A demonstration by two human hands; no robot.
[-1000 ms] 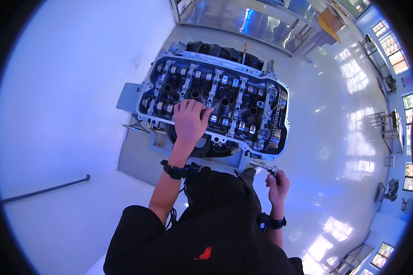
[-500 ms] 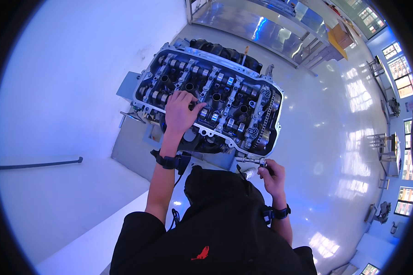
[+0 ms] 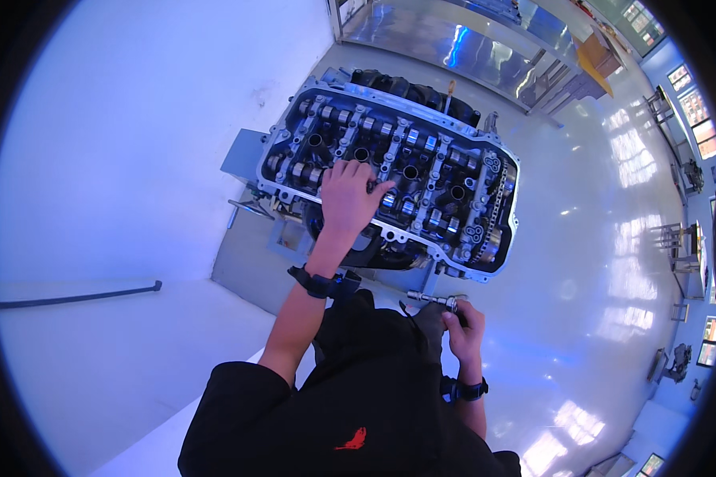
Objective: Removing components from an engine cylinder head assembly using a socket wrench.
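Observation:
In front of me an engine cylinder head (image 3: 412,221) lies with its inside uncovered, showing rows of camshaft lobes and bearing caps. My left hand (image 3: 348,199) rests over the near camshaft row, left of the middle. Its fingers are curled down and pinched among the caps; whatever is between them is hidden beneath the hand. Low at the right, off the near edge of the head, my right hand (image 3: 465,327) is closed around a ratchet wrench (image 3: 429,298). The wrench's silver shaft and socket point left, apart from the engine.
A timing chain (image 3: 497,199) runs inside the right end of the head. Dark ribbed parts (image 3: 406,91) border its far side. A white wall (image 3: 151,143) stands to the left. Beyond the engine is a metal bench (image 3: 445,52); glossy floor (image 3: 565,262) spreads to the right.
The engine sits farther right in the picture as the view shifted. My right hand with the ratchet wrench has drawn back from the engine. My left hand stays over the same camshaft row.

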